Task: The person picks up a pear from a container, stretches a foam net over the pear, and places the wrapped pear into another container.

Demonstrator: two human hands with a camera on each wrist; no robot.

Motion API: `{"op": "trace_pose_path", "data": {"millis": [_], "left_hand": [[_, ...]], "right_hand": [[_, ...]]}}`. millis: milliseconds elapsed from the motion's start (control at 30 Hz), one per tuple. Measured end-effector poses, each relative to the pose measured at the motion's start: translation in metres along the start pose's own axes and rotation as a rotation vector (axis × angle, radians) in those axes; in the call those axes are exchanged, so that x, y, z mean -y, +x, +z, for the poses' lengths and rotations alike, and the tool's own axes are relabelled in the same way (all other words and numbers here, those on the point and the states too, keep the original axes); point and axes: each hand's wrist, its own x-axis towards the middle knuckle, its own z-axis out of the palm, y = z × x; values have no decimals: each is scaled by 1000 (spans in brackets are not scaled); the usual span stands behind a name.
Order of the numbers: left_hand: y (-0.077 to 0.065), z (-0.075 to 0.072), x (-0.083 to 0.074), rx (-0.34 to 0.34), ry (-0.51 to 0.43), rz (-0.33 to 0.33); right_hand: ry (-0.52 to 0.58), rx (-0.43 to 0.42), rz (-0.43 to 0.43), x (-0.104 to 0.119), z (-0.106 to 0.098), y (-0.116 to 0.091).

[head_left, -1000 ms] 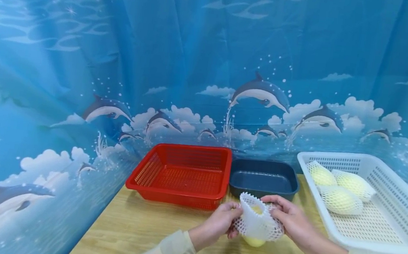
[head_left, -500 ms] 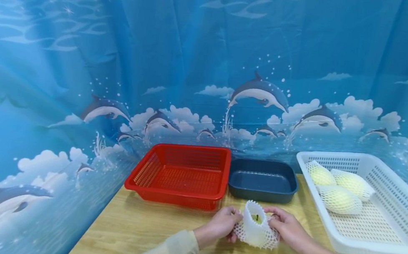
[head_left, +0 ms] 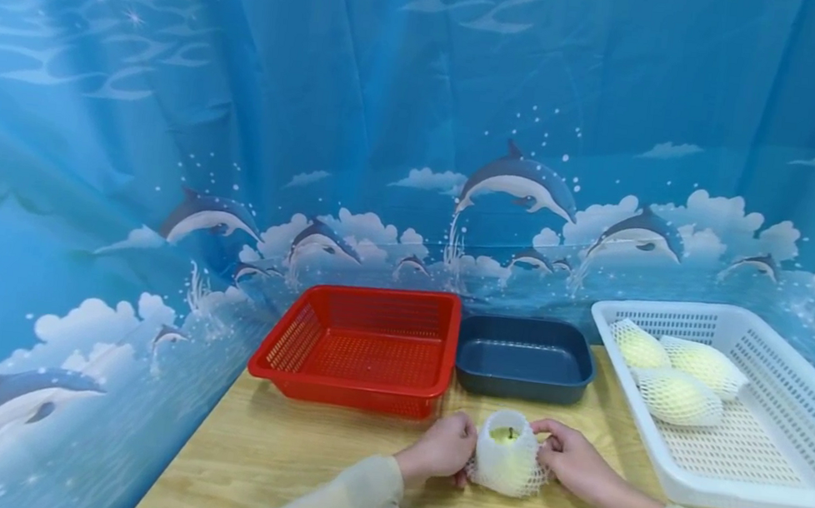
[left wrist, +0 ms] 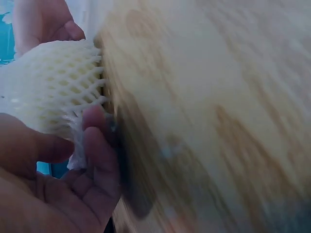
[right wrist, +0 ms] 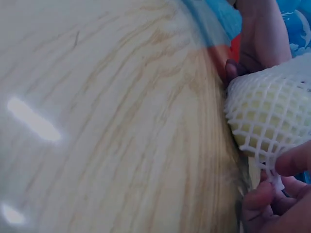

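A white foam fruit net point(head_left: 506, 468) stands on the table around a pale yellow-green fruit point(head_left: 504, 436), whose dark stem shows in the net's open top. My left hand point(head_left: 442, 446) pinches the net's lower edge on the left side. On the opposite side my right hand point(head_left: 574, 461) holds its lower edge between thumb and fingers. In the left wrist view the net point(left wrist: 53, 82) is stretched over the fruit, a gathered bit between thumb and fingertips. Another gathered bit of the net point(right wrist: 272, 111) is pinched in the right wrist view.
A red basket point(head_left: 350, 390) stands at the back left, beside a dark blue tray point(head_left: 522, 389). To the right a white basket point(head_left: 765, 496) holds three netted fruits point(head_left: 678, 398). Behind the wooden table point(head_left: 302, 451) hangs a dolphin-print curtain point(head_left: 393, 118).
Both hands have pulled the net down over the fruit. Its bottom, bare below the net earlier, is now covered, and the stem shows in the top opening.
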Motion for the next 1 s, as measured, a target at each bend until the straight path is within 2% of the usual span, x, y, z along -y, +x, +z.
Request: {"op": "trace_pose_path", "data": {"millis": [133,233,300,433,500,600,700,767,867,1000], "left_hand": [[1,1,0,-5,115,9],[2,2,-1,-24,175,23],[2,1,0,-52,240,52],[-1,-2,-1,-135,395,153],[-4,-5,-1,-166,435,201],[-10,-8,-2,-144,359,237],[-15,-12,-6,-45,235,259],[-17,-13,-8,23,171,263],[-17,-13,-11,76,140,266],[-16,-11,-10,97,136,261]], "right_hand": [[-193,-22,-91,-8,1,2],[-244,-26,-136,-10,2,2],[-213,-12,-134,-10,3,1],[-133,11,-103,-8,3,-2],[-121,8,-122,-6,2,-5],[-121,15,-205,-2,-1,-9],[-79,90,-265,3,-6,-12],[-41,156,-277,6,-9,-13],[-21,227,-281,8,-11,-12],[-35,255,-281,4,-10,-11]]}}
